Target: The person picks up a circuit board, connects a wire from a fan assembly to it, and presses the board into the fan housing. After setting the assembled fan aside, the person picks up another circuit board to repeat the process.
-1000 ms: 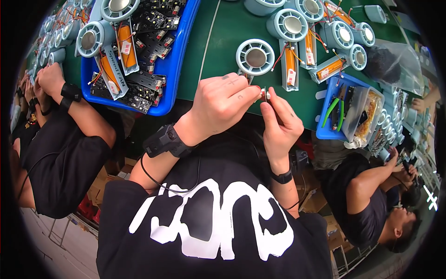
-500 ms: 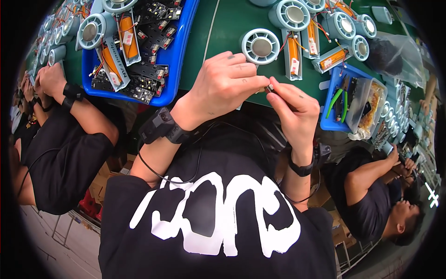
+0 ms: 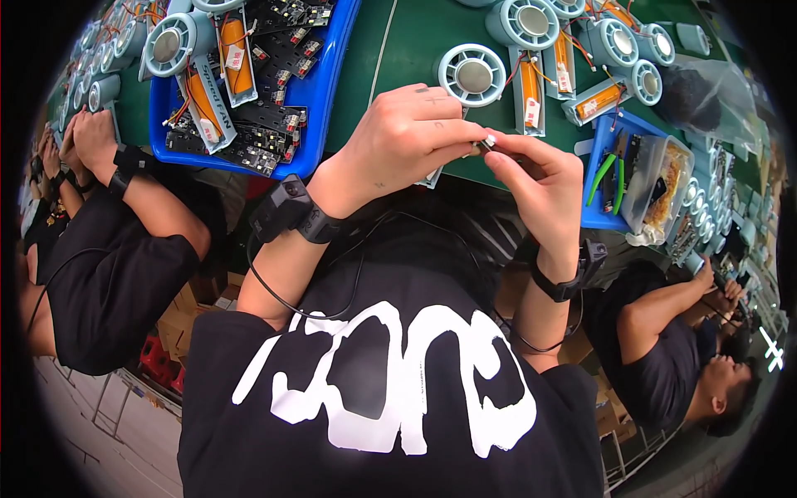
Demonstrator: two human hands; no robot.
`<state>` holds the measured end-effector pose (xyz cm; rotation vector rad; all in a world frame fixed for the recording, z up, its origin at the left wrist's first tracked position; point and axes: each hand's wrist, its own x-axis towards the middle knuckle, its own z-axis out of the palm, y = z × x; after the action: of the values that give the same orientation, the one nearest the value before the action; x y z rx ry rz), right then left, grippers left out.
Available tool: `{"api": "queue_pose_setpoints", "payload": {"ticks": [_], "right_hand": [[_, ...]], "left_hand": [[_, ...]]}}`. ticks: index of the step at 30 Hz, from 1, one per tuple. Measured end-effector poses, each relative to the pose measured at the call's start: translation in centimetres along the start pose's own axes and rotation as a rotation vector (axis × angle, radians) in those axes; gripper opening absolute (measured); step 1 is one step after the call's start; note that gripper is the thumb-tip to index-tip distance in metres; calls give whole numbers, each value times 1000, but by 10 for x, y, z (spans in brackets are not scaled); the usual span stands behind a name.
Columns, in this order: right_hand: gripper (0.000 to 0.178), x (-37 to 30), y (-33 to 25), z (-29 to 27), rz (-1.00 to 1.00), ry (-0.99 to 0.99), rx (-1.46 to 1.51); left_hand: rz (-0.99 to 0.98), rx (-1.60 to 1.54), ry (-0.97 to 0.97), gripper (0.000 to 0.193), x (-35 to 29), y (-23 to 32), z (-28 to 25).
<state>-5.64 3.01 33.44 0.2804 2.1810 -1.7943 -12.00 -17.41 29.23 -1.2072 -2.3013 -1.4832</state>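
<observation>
My left hand (image 3: 415,137) is closed over the table's near edge, its thumb and forefinger pinched at a small white piece (image 3: 490,141) with a dark part. My right hand (image 3: 544,170) meets it there, thumb and forefinger closed on the same piece. Fingers hide most of it, so I cannot tell its exact kind. Just beyond my left hand lies a light blue handheld fan (image 3: 471,75) with a round grille. A pale blue edge shows below that hand; whether it belongs to this fan is hidden.
At left, a blue tray (image 3: 309,153) holds small black circuit boards (image 3: 264,149) and opened fans with orange batteries (image 3: 237,62). More fans (image 3: 529,23) lie beyond my hands. At right, a blue bin (image 3: 599,217) holds green-handled pliers (image 3: 603,176) and a clear box (image 3: 664,187). Co-workers sit on both sides.
My right hand has shifted slightly right and its fingers have straightened. The white piece between my fingertips shows more now. My left hand stays pinched, nearly in place.
</observation>
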Motion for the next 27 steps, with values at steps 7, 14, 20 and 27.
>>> {"api": "queue_pose_setpoints", "payload": {"ticks": [7,14,20,27], "right_hand": [[24,14,-4,-15,-153,-119,-223],[26,5,1,-6,-139,-55,-128],[23,-5,0,14,181,-7,408],[18,-10,6,29,179,7,585]], "left_hand": [[-17,-24,-31,16,4,-2,-2],[-21,4,-46,24,-1,2,-2],[-237,159,228,37,-24,22,16],[-189,283,240,35,-25,22,23]]}}
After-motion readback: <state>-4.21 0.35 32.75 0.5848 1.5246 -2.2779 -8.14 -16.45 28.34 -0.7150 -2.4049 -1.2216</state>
